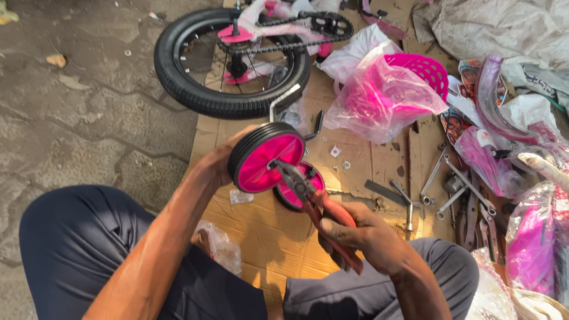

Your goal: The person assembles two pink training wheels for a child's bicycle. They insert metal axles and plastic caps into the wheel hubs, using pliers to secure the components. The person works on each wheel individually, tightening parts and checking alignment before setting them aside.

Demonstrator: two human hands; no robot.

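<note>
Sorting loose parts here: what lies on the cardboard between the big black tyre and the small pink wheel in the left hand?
In the head view, between the tyre and the held wheel lies a grey metal bracket on the cardboard.

black bicycle wheel [231, 65] | pink basket in plastic bag [391, 89] | wrenches [450, 184] | cardboard [355, 166]

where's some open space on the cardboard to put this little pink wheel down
Bare cardboard lies just below the second training wheel, between the knees. A smaller patch sits between the small washers and the flat metal strip. The right edge is crowded with wrenches and bagged pink parts; the top holds the big tyre.
</note>
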